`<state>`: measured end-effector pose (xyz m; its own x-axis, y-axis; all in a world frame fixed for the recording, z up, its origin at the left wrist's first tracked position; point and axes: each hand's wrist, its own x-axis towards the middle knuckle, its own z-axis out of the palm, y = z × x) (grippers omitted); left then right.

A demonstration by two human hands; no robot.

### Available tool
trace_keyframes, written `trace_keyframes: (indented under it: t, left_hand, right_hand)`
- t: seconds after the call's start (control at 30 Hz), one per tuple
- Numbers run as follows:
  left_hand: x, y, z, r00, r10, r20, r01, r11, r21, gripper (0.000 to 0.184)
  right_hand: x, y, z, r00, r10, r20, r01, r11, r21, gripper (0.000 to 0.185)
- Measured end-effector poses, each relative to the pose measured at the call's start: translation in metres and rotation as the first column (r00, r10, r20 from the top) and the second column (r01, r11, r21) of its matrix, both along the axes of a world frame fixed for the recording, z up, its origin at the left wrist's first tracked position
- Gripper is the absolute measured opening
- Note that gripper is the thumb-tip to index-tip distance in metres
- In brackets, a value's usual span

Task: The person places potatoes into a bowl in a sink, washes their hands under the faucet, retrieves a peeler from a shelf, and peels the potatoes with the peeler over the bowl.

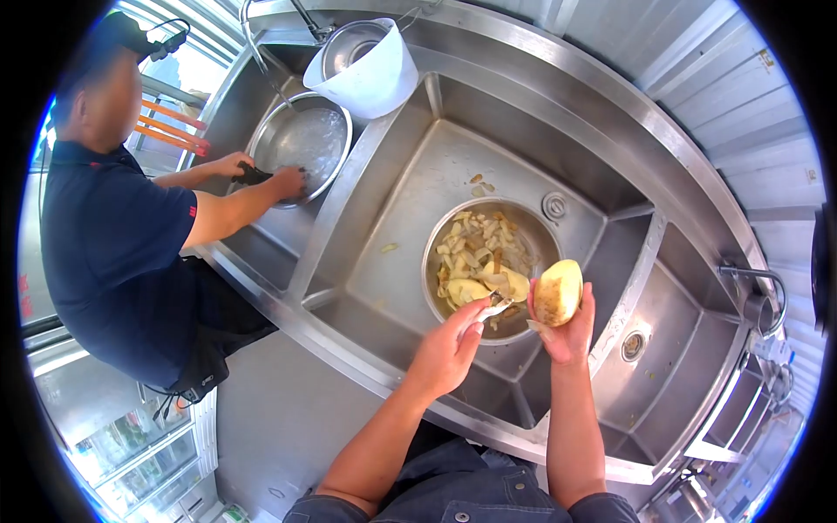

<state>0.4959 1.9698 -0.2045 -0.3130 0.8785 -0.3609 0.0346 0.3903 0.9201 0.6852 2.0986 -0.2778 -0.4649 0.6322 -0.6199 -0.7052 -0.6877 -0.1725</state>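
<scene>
My left hand (443, 359) is closed around a peeler (493, 309), its head over the bowl. In my right hand (572, 329) is a large, partly peeled potato (559, 294); its upper side is bare and yellow, with brown skin left on the lower part. Peeler and potato are a little apart. A strip of peel hangs by my right fingers. Below both hands, a round metal bowl (429, 281) stands in the middle sink basin. It holds many peel strips (475, 246), murky liquid and peeled yellow potatoes (468, 291).
The middle basin (384, 253) has a drain (554, 206) and stray peels. At left a co-worker (122, 244) holds something dark in a metal bowl of water (303, 148). A white bucket (375, 83) sits on the divider. Another basin with a drain (633, 346) lies right.
</scene>
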Motion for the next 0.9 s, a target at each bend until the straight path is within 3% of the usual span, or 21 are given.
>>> trace_keyframes:
  t: [0.1, 0.27, 0.43, 0.5, 0.73, 0.8, 0.83, 0.9]
  left_hand:
    - [0.000, 0.003, 0.000, 0.999, 0.003, 0.037, -0.004, 0.999, 0.037, 0.035]
    - [-0.005, 0.019, 0.008, 0.995, -0.074, -0.060, 0.076, 0.997, 0.031, 0.036]
    - [-0.005, 0.026, 0.013, 0.992, -0.099, -0.082, 0.101, 0.995, 0.025, 0.036]
    - [-0.004, 0.025, 0.012, 0.991, -0.097, -0.090, 0.100, 0.995, 0.029, 0.036]
    - [-0.002, 0.017, 0.005, 0.995, -0.086, -0.051, 0.087, 0.996, 0.018, 0.036]
    - [-0.002, 0.017, 0.005, 0.995, -0.082, -0.051, 0.083, 0.996, 0.025, 0.036]
    - [-0.002, 0.017, 0.005, 0.995, -0.084, -0.053, 0.085, 0.996, 0.020, 0.036]
    - [-0.004, 0.018, 0.006, 0.995, -0.084, -0.057, 0.085, 0.996, 0.014, 0.036]
  right_hand:
    - [0.002, -0.006, -0.014, 0.993, 0.054, 0.109, -0.065, 0.992, 0.104, 0.054]
    - [-0.003, -0.007, -0.014, 0.965, 0.093, 0.245, -0.132, 0.980, 0.146, 0.056]
    - [-0.005, -0.007, -0.005, 0.961, 0.084, 0.262, -0.125, 0.982, 0.142, 0.054]
    - [-0.005, -0.003, 0.000, 0.993, 0.092, 0.071, -0.104, 0.977, 0.187, 0.057]
    - [-0.013, -0.005, 0.005, 0.983, 0.086, 0.161, -0.113, 0.979, 0.171, 0.060]
    - [-0.009, -0.005, 0.003, 0.995, 0.090, 0.053, -0.095, 0.991, 0.095, 0.057]
    - [-0.007, -0.005, 0.001, 0.994, 0.092, 0.052, -0.097, 0.991, 0.096, 0.057]
    - [-0.005, -0.004, -0.001, 0.987, 0.105, -0.122, -0.087, 0.985, 0.149, 0.055]
